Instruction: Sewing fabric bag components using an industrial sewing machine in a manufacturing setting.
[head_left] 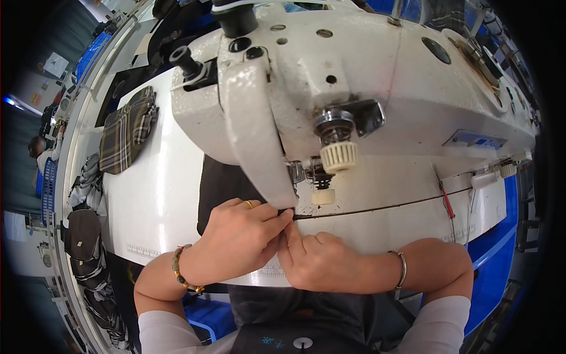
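A white sewing machine [283,82] stands over the white table, its needle area partly hidden behind the front cover. Dark fabric [227,186] lies flat to the left of the needle area, its near edge under my fingers. My left hand [239,239], with a ring and a beaded bracelet, pinches the fabric's edge just in front of the machine. Touching it, my right hand [315,256] has its fingertips drawn together at the same corner, a metal bangle at its wrist. What lies between the right fingertips is too small to make out.
A folded plaid fabric piece [127,130] rests on the table's left. Red-handled tweezers or snips [446,200] lie at the right. Dark cloth pieces [85,239] are heaped beyond the left edge. Blue bins [492,265] stand at the right. Another person [47,150] sits far left.
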The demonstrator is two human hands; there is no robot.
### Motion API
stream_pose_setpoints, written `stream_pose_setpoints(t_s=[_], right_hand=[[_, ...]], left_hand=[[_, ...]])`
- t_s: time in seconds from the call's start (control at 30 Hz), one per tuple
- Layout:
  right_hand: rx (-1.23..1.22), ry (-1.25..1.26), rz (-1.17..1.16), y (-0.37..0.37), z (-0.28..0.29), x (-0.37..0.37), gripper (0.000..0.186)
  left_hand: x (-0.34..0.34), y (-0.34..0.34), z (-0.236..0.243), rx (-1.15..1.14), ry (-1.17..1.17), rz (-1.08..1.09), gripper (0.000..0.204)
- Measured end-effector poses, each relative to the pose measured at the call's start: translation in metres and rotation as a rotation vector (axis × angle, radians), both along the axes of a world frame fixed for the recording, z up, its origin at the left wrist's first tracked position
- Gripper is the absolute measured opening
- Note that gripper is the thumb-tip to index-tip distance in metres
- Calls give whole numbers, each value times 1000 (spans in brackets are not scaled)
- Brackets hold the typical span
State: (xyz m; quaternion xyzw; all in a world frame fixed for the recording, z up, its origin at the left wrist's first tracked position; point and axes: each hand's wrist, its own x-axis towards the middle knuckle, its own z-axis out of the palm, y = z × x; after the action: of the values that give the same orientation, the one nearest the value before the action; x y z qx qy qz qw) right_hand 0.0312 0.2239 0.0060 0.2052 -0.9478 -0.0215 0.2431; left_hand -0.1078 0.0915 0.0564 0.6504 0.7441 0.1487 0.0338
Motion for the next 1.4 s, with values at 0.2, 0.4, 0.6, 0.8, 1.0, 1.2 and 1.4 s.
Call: stream_pose_setpoints(t_s=[0.2, 0.4, 0.6, 0.8, 1.0, 1.2, 1.4], right_hand=[[-19, 15, 8, -1, 0, -1, 28], [-17, -4, 13, 0, 3, -1, 27], [-50, 103, -46, 12, -4, -20, 13], [-34, -38, -124, 21, -4, -29, 25], [-108, -18, -107, 25, -3, -33, 22], [-131, -20, -73, 24, -3, -30, 22], [-130, 12, 6, 13, -2, -21, 26]], left_hand=[[2, -1, 2, -18, 12, 9, 35], [2, 1, 3, -38, 56, 15, 33], [-12, 11, -6, 20, 105, 58, 31], [-25, 21, -13, 127, 125, 97, 28], [-46, 4, -1, -39, -61, 288, 30], [-49, 5, -3, 93, -118, 96, 28], [-35, 4, -3, 193, 96, 65, 34]])
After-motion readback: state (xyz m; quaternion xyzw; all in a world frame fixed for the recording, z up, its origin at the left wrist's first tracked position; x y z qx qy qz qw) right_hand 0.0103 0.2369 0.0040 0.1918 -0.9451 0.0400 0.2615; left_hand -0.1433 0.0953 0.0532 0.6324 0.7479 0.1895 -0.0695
